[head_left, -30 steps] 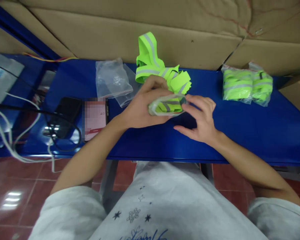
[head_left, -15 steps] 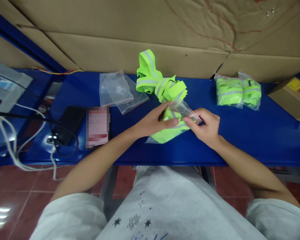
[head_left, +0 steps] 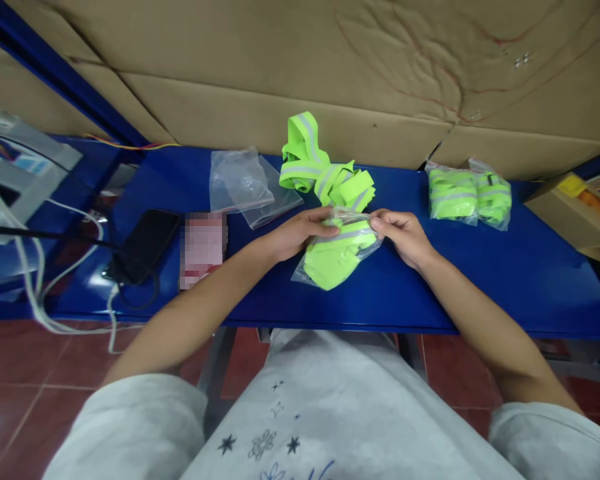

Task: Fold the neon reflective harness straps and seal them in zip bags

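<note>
A clear plastic bag holds a folded neon-yellow reflective strap with a silvery stripe, near the front of the blue table. My left hand pinches the bag's upper left side, thumb on top. At the upper right corner, my right hand grips the bag's edge between thumb and fingers. Just beyond the bag lies a loose heap of the same reflective straps. Flat clear bags rest to the left of that heap.
Two filled bags of straps lie at the right rear. Beyond them stands an open cardboard box. On the left are a black phone, a blurred pink item and white cables. Brown cardboard lines the back.
My right hand has shifted up and left along the bag's top edge. The bag's mouth, raised before, now lies flatter over the strap. My left hand still holds its side.
</note>
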A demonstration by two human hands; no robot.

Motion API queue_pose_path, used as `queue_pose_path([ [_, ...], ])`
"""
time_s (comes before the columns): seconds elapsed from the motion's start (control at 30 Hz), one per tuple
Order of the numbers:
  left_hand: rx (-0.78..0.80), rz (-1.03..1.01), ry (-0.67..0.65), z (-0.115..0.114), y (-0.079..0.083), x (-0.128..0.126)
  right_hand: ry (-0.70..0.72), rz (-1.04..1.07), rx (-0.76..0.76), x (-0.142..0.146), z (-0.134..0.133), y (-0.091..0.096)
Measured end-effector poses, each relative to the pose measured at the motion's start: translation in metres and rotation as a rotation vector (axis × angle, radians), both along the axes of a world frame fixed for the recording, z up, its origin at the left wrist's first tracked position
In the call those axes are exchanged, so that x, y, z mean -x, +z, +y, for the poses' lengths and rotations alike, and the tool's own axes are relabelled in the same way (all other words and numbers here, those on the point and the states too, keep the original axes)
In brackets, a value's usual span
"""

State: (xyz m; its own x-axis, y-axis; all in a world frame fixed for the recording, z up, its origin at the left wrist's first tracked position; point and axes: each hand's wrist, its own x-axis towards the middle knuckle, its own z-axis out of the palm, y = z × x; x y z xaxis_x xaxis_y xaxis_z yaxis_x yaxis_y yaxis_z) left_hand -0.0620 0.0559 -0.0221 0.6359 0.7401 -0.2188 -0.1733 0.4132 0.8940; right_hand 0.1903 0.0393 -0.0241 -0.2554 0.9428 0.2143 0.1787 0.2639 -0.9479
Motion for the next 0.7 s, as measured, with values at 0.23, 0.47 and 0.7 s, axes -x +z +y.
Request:
queue_pose_path([
  [0.23, -0.372, 0.133, 0.207, -0.008, 0.007, -0.008, -0.047, 0.05, -0.015, 0.007, -0.011, 0.01],
  [0.47, -0.163, 0.081, 0.248, -0.012, 0.01, -0.009, 0.02, -0.043, -0.144, 0.007, -0.022, 0.014],
  [0.7, -0.002, -0.075, 0.257, -0.007, 0.011, -0.003, 0.051, -0.207, -0.271, -0.004, -0.017, 0.022],
])
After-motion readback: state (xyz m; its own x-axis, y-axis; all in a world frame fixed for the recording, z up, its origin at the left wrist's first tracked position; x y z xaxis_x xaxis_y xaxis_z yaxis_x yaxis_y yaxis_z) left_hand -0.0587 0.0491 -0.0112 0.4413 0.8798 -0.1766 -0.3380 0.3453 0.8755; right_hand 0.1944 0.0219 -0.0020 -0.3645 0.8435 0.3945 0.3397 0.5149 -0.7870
